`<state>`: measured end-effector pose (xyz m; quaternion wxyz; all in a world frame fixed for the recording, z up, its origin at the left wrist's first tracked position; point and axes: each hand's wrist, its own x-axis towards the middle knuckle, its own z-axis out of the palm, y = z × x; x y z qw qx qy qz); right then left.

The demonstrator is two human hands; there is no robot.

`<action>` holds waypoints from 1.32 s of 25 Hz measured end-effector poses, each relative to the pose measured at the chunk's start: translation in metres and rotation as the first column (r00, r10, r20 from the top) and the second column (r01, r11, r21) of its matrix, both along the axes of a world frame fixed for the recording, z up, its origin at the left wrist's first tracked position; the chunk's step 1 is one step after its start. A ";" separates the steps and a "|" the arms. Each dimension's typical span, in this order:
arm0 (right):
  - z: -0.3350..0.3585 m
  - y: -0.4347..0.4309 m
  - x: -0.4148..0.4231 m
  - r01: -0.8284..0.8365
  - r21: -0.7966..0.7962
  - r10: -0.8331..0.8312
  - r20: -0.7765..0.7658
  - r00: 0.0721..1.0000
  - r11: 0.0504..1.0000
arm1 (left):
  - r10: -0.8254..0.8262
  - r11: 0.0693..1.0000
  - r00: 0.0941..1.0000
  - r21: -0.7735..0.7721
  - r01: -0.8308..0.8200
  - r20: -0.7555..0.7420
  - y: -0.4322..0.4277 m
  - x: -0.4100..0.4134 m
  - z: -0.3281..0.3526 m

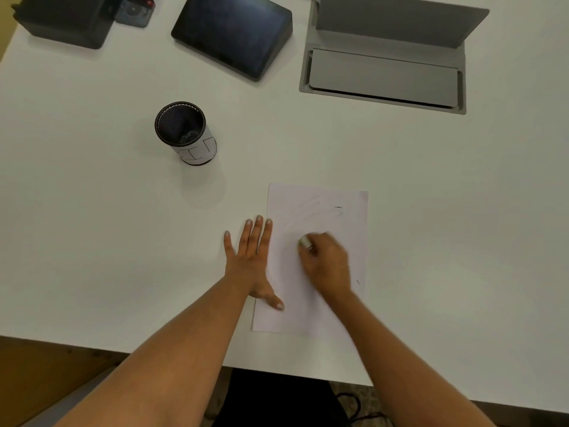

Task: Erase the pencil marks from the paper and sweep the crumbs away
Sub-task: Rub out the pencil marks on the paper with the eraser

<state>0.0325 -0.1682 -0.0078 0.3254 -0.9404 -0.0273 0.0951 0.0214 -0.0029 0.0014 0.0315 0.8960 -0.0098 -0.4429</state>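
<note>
Head view: white paper [320, 266] lying flat near the front edge of a pale worktop [92, 241], faint pencil smudges [311, 208] across its upper part. Left hand [251, 260] spread flat, palm down, across the paper's left edge; right hand [328, 261], blurred, curled around a small eraser [305, 241] pressed to the sheet. Black mesh pen cup [184, 132] farther back left.

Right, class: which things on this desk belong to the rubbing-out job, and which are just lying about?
In the job: paper, eraser in the right hand, left hand holding the sheet flat.

Lying about: pen pot, dark tablet, black box, open grey desk hatch.
</note>
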 end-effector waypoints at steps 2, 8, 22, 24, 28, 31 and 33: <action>0.002 0.020 -0.044 -0.302 0.036 0.303 -0.021 0.953 0.953 | 0.013 1.000 1.000 0.008 -0.013 -0.008 -0.001 0.000 0.000; -0.001 -0.033 0.033 0.061 -0.068 -0.051 0.147 0.988 0.996 | 0.008 1.000 1.000 -0.019 -0.008 -0.005 0.003 -0.001 0.000; -0.001 0.005 -0.003 -0.028 -0.005 0.028 0.056 0.998 1.000 | 0.001 1.000 1.000 -0.006 -0.001 -0.002 0.001 -0.002 -0.001; 0.002 0.022 -0.049 -0.331 0.026 0.329 0.059 0.943 0.943 | 0.004 1.000 1.000 0.013 -0.004 -0.002 0.000 0.000 0.000; -0.001 -0.002 0.028 -0.172 -0.060 0.178 0.117 0.977 0.983 | -0.015 1.000 1.000 0.013 0.016 -0.025 0.000 0.002 0.003; -0.002 -0.006 0.046 0.033 -0.031 -0.028 0.138 0.990 0.999 | -0.012 1.000 1.000 0.020 0.012 -0.026 0.000 0.001 0.003; 0.002 0.015 0.000 -0.126 0.019 0.125 0.058 0.990 0.992 | -0.014 1.000 1.000 0.028 0.015 -0.027 -0.001 0.000 0.003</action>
